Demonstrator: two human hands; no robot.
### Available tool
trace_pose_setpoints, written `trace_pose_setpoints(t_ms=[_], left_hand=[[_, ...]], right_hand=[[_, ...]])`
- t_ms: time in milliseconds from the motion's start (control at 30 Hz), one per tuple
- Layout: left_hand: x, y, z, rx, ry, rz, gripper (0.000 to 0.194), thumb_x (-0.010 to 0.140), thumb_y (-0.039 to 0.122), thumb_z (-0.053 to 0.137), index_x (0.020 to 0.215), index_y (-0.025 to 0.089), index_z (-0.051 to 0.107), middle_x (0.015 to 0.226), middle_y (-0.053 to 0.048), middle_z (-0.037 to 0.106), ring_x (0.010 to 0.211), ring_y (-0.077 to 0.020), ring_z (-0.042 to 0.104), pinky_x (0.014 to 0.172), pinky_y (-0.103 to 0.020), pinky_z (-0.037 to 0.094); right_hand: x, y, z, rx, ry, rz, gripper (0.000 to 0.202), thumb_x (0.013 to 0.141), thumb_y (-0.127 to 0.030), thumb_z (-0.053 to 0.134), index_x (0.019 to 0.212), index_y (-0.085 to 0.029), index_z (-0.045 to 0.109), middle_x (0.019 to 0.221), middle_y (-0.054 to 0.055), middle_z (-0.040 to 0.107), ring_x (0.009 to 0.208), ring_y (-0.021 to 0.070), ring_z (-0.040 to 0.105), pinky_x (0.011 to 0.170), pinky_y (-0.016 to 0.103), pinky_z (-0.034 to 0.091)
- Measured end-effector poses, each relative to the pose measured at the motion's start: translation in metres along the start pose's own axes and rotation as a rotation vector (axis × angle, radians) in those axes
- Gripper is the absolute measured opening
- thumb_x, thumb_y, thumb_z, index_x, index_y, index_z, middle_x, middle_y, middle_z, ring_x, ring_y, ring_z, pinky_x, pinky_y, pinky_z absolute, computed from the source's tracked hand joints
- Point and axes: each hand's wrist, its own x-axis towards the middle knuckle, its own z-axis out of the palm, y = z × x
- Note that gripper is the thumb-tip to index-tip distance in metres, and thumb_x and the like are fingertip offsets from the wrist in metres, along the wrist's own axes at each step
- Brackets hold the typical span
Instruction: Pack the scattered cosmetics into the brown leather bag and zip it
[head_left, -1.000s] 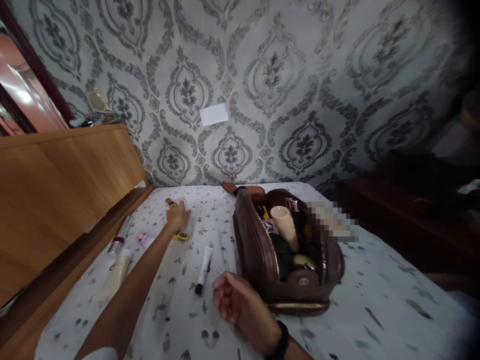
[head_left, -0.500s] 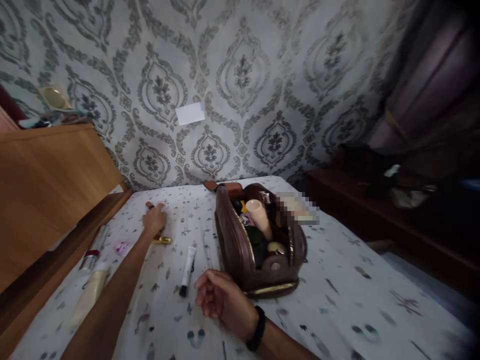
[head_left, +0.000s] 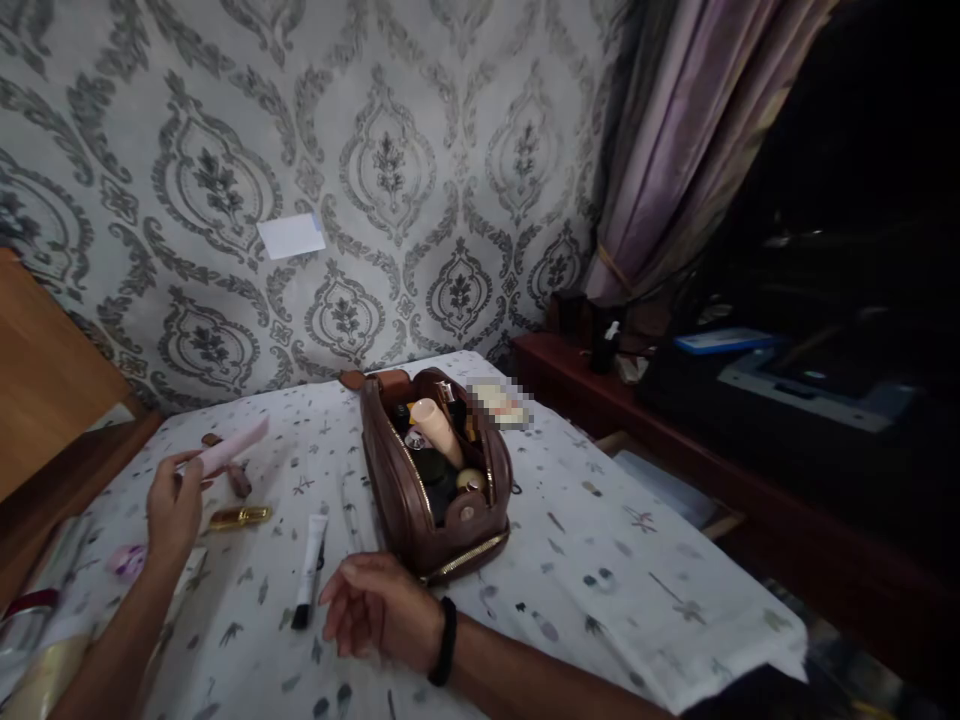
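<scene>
A flat pink piece [head_left: 234, 447] is pinched by its near end between the thumb and fingers of the left hand [head_left: 174, 505], slanting up and away over the far left part of the white patterned cloth [head_left: 570, 625]; just below it lies a small brownish-pink tube [head_left: 239, 482], and nearer, a gold tube [head_left: 240, 517]; beside the left wrist sits a purple-and-pink item [head_left: 126, 561], too blurred for me to name; a red-banded silver container [head_left: 31, 603] and a pale yellow bottle [head_left: 46, 678] lie at the left edge, the forearm partly covering the bottle; the right hand [head_left: 386, 610], a black band [head_left: 445, 642] at its wrist, is half-open with fingers loosely curled, just beside a white tube [head_left: 312, 555] with a black end, though I cannot tell whether it touches the cloth; behind that hand stands a brown bag [head_left: 394, 495], unzipped, a beige tube [head_left: 436, 430] leaning among its contents; beyond are grey patterned wallpaper [head_left: 390, 165] bearing a white paper [head_left: 292, 238], and to the right a purple curtain [head_left: 675, 130] above a dark red ledge [head_left: 675, 445].
</scene>
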Motion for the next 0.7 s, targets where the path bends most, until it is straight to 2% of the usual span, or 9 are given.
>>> trace_pose_setpoints(t_ms=[67,133,233,300,433,533,633,700], left_hand=[[-0.011,0.008,-0.008,-0.14,-0.025,-0.074,0.023,0.073,0.043,0.064,0.084,0.023,0.061,0.072,0.007,0.059,0.054,-0.0125,0.052,0.055,-0.024,0.048],[-0.022,0.015,-0.014,-0.186,-0.062,-0.118,0.023,0.073,0.045,0.065,0.079,0.022,0.061,0.071,0.007,0.058,0.053,-0.0118,0.051,0.053,-0.023,0.048],[-0.035,0.025,-0.015,-0.238,-0.115,-0.088,0.021,0.072,0.041,0.062,0.068,0.02,0.06,0.061,0.005,0.054,0.056,-0.0125,0.048,0.049,-0.021,0.043],[-0.043,0.028,-0.011,-0.242,-0.163,-0.076,0.025,0.071,0.04,0.06,0.059,0.019,0.055,0.053,0.004,0.047,0.052,-0.012,0.042,0.044,-0.021,0.038],[-0.053,0.023,-0.002,-0.281,-0.198,-0.109,0.033,0.079,0.05,0.053,0.065,0.019,0.052,0.053,0.005,0.044,0.046,-0.0102,0.04,0.041,-0.021,0.033],[-0.057,0.016,-0.003,-0.308,-0.189,-0.138,0.041,0.081,0.057,0.051,0.065,0.02,0.05,0.05,0.006,0.039,0.042,-0.0087,0.036,0.039,-0.02,0.029],[-0.06,0.011,-0.006,-0.336,-0.179,-0.175,0.044,0.081,0.061,0.052,0.066,0.02,0.049,0.05,0.006,0.038,0.041,-0.0084,0.034,0.038,-0.021,0.026],[-0.063,0.01,-0.008,-0.353,-0.183,-0.199,0.044,0.082,0.061,0.053,0.068,0.02,0.05,0.052,0.006,0.04,0.042,-0.0085,0.034,0.039,-0.021,0.026]], right_hand=[[0.002,-0.001,0.002,-0.031,0.037,0.005,0.058,0.06,-0.063,0.077,0.08,-0.01,0.065,0.061,0.003,0.068,0.042,0.0095,0.059,0.034,0.017,0.032],[0.005,-0.003,0.007,-0.066,0.084,0.005,0.062,0.059,-0.064,0.079,0.088,-0.012,0.064,0.063,0.002,0.069,0.043,0.0093,0.06,0.036,0.017,0.033],[0.013,-0.007,0.019,-0.096,0.171,0.003,0.069,0.058,-0.066,0.079,0.101,-0.015,0.059,0.068,0.0,0.07,0.047,0.0104,0.062,0.037,0.017,0.034],[0.02,-0.012,0.028,-0.091,0.222,0.002,0.068,0.062,-0.068,0.077,0.101,-0.017,0.056,0.069,-0.001,0.069,0.049,0.0116,0.064,0.037,0.017,0.033],[0.031,-0.015,0.039,-0.058,0.195,0.017,0.049,0.079,-0.063,0.067,0.091,-0.017,0.054,0.07,0.002,0.07,0.054,0.0111,0.065,0.04,0.017,0.035],[0.035,-0.009,0.039,-0.076,0.178,-0.007,0.047,0.075,-0.058,0.075,0.085,-0.016,0.055,0.068,0.002,0.07,0.051,0.0099,0.061,0.041,0.017,0.035],[0.034,0.0,0.036,-0.129,0.162,-0.041,0.049,0.066,-0.051,0.084,0.089,-0.015,0.059,0.067,0.001,0.07,0.049,0.0084,0.059,0.043,0.017,0.036],[0.032,0.006,0.033,-0.188,0.155,-0.051,0.051,0.065,-0.05,0.085,0.092,-0.013,0.062,0.067,0.0,0.069,0.048,0.0072,0.057,0.044,0.017,0.037]])
